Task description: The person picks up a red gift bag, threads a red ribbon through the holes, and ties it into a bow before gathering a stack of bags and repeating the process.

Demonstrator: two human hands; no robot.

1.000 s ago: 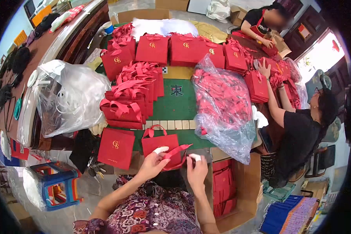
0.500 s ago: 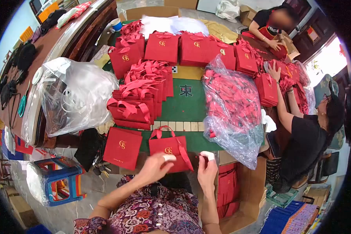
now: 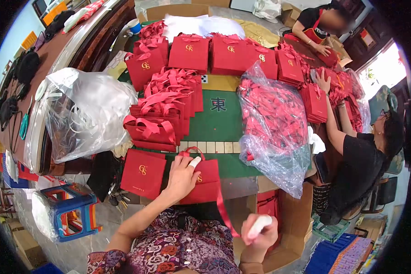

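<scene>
A red paper gift bag [image 3: 204, 192] with a gold emblem lies in front of me at the table's near edge. My left hand [image 3: 182, 177] is closed over its upper left part, the fingertips near the top edge and a white wrap on one finger. A small loop of ribbon stands up at that edge. From the bag's right side a red ribbon [image 3: 221, 208] runs taut down to my right hand [image 3: 260, 229], which grips its end and also has a white finger wrap. Just left of my left hand lies another red gift bag [image 3: 143, 172], flat, emblem up.
Handled red bags [image 3: 153, 130] stand in rows beyond my left hand. A clear plastic sack of red ribbons [image 3: 274, 109] lies to the right. An open cardboard box [image 3: 290, 228] holds more bags below. Two other people work at the right side.
My left hand has moved up onto the bag. My right hand has moved down and right, drawing the ribbon out straight from the bag.
</scene>
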